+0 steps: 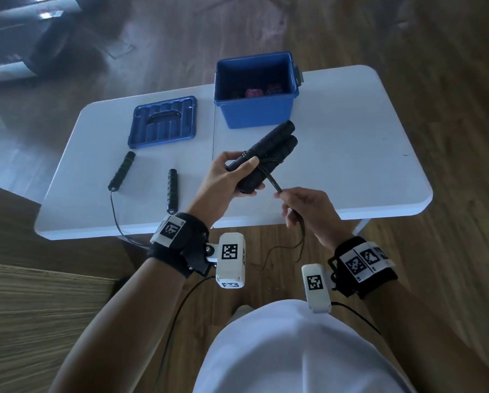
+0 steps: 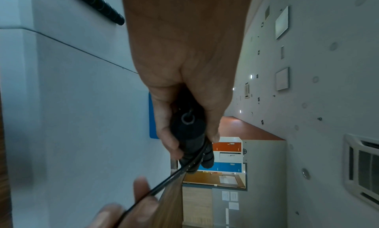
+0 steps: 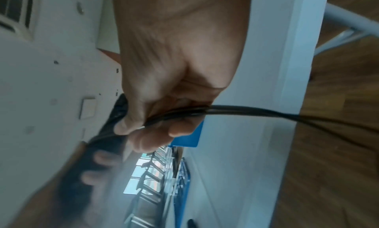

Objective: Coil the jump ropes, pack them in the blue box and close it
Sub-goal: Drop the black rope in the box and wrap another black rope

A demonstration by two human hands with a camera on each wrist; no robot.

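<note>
White folding table (image 1: 351, 154) runs wide, bare to the right. Blue box (image 1: 254, 109) stands open at the far edge, its lid (image 1: 164, 123) flat beside. Left hand (image 1: 226, 180) grips paired handles (image 1: 268, 148) above the near edge, pointing far-right; right hand (image 1: 308, 211) pinches the cord (image 1: 274, 184). Second rope's handles (image 1: 172, 191) lie near-left.

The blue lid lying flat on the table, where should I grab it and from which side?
Take the blue lid by the dark handle bar in its middle, coming straight down from above. It lies flat on the white table with its ribbed top up, left of the blue box, so the raised bar is probably the easiest part for fingers to hook under.
</note>
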